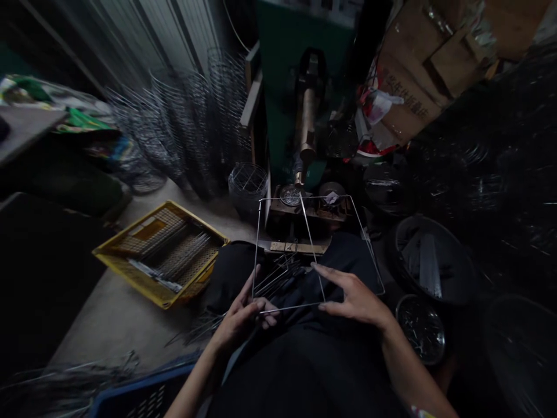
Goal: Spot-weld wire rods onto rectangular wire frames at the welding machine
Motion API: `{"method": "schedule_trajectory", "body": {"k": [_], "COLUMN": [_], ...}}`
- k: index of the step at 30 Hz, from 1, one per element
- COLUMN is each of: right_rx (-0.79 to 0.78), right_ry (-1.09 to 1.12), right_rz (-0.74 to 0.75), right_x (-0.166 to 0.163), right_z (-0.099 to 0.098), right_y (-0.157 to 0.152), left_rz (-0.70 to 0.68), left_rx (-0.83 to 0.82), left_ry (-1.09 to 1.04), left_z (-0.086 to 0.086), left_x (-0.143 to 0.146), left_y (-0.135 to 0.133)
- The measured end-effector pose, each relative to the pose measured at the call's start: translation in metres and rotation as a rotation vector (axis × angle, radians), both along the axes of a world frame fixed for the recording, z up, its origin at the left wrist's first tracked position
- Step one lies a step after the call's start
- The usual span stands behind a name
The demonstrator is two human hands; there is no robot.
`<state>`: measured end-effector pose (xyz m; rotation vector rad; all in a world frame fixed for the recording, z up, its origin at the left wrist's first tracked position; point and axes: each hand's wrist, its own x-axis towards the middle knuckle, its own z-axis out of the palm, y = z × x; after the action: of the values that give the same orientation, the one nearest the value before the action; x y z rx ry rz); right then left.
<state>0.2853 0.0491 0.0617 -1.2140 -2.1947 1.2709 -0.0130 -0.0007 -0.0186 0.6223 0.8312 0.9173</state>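
A thin metal wire frame [256,244], bent into a rectangle with a straight wire [308,225] across its middle, is held over my lap. My left hand [250,310] grips its near left corner between thumb and fingers. My right hand [350,293] pinches the middle wire near its lower end, thumb at the joint and index finger higher up. The far side of the frame lies at the spot welder's lower platform, beneath the copper-coloured electrode arm [308,125]. More loose wires [278,276] lie across my lap below the frame.
A yellow crate [167,203] with wire rods stands at the left, a blue crate [102,400] at bottom left. Stacked wire baskets [174,116] stand behind. On the right are a dark tub [402,232], a round dish of small metal pieces [420,328] and a cardboard box [409,75].
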Motion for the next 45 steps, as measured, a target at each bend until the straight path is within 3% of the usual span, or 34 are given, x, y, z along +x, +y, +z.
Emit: {"method": "schedule_trajectory", "body": {"k": [14, 45], "right_rx": [0.079, 0.070], "right_ry": [-0.114, -0.097], "right_rz": [0.013, 0.013], "right_x": [-0.007, -0.010], "right_z": [-0.013, -0.006], "right_y": [-0.009, 0.006], "left_rz": [0.071, 0.083], "left_rx": [0.005, 0.026], "left_ry": [0.015, 0.015], "left_z": [0.022, 0.025], "left_x": [0.000, -0.003], "left_y": [-0.011, 0.001]}}
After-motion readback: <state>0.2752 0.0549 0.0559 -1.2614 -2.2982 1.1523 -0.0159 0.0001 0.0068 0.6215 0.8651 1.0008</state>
